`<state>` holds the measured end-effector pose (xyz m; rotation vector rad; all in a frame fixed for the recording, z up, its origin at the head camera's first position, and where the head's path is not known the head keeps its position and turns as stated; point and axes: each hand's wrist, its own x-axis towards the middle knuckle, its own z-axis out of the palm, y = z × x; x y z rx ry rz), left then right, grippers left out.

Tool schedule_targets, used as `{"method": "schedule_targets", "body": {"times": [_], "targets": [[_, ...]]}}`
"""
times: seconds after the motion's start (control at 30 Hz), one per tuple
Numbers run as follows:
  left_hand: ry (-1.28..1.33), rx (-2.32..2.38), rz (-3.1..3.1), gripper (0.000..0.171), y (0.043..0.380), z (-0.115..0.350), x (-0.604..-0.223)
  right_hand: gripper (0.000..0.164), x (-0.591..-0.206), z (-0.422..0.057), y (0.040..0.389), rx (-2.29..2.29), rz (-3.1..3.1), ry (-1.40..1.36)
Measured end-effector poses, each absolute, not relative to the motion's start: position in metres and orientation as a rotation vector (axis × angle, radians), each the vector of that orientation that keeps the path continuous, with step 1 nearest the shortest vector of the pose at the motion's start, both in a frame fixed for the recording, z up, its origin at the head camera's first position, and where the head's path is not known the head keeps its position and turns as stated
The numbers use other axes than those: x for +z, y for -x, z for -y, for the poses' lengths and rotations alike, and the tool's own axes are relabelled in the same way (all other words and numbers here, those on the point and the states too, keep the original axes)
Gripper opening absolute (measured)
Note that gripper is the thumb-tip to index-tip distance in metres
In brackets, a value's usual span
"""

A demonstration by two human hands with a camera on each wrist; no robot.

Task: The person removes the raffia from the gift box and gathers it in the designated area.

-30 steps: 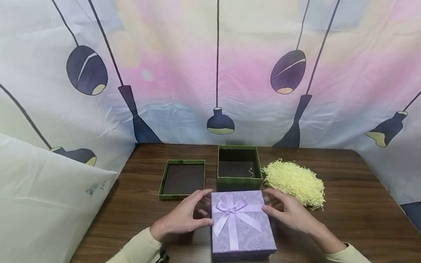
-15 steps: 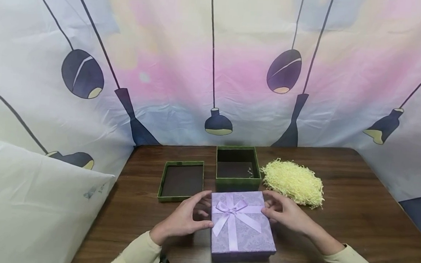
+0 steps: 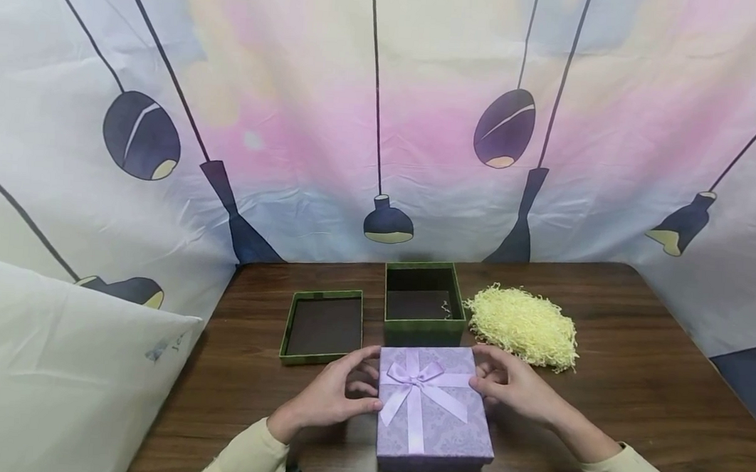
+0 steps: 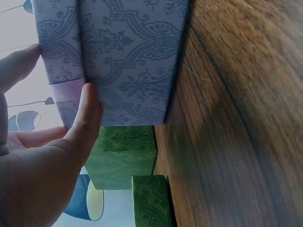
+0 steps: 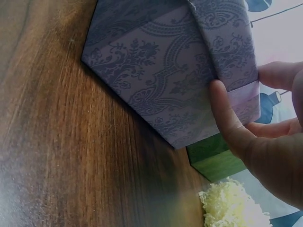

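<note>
Purple box (image 3: 445,430) shows its bow (image 3: 415,380) in head view alone.

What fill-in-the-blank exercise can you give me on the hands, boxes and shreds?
1. The ribbon on the purple box is tied in a ____.
2. The left hand and right hand hold ____ sides of that box.
3. In the head view, the yellow shreds lie to the ____ of the green box.

Missing words: bow; opposite; right.
</note>
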<state>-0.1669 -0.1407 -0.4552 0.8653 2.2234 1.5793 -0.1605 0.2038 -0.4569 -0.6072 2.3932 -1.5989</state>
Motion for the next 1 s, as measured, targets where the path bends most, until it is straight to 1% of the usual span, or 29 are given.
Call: {"method": "schedule_targets", "body": {"times": [1.0], "targets": [[-0.867, 1.573, -2.202, 0.082, 0.1645, 0.1404, -0.4478, 0.060, -0.4486, -0.2046, 0.1581, -1.617, -2.340, 0.612]]}}
